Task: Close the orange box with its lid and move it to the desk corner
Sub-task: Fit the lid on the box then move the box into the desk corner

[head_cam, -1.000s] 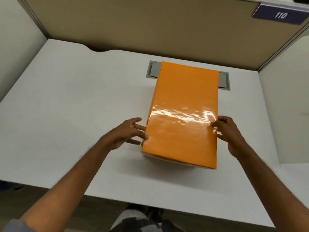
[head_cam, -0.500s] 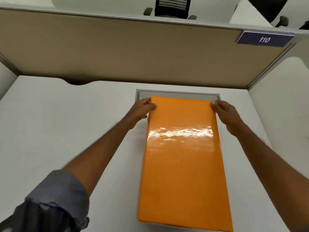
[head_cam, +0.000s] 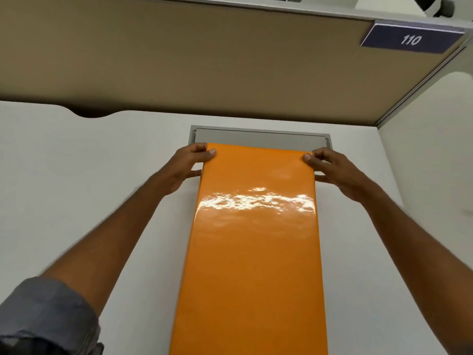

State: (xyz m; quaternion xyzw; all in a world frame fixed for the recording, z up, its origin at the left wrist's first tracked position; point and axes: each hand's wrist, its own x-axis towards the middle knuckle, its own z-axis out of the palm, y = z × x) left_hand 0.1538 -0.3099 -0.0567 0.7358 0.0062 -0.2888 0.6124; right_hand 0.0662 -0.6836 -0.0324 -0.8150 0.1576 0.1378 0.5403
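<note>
Centrally: left hand [head_cam: 188, 166] and right hand [head_cam: 335, 172] grip far corners of orange box lid [head_cam: 256, 239], thumbs on top, on white desk [head_cam: 76, 175].

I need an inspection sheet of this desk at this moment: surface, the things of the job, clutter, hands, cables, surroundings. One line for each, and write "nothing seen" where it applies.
Surface: white desk, with a grey flap set in it near the back.
Job's things: orange box, glossy, lid on, lying lengthwise; its far end reaches the flap.
Clutter: nothing seen.
Hands: left hand and right hand each grip a far corner of the box, thumbs on top, fingers down the sides.
Cables: nothing seen.
Surroundings: tan partition behind the desk, a sign reading 110 at its top right, a white side panel on the right.
</note>
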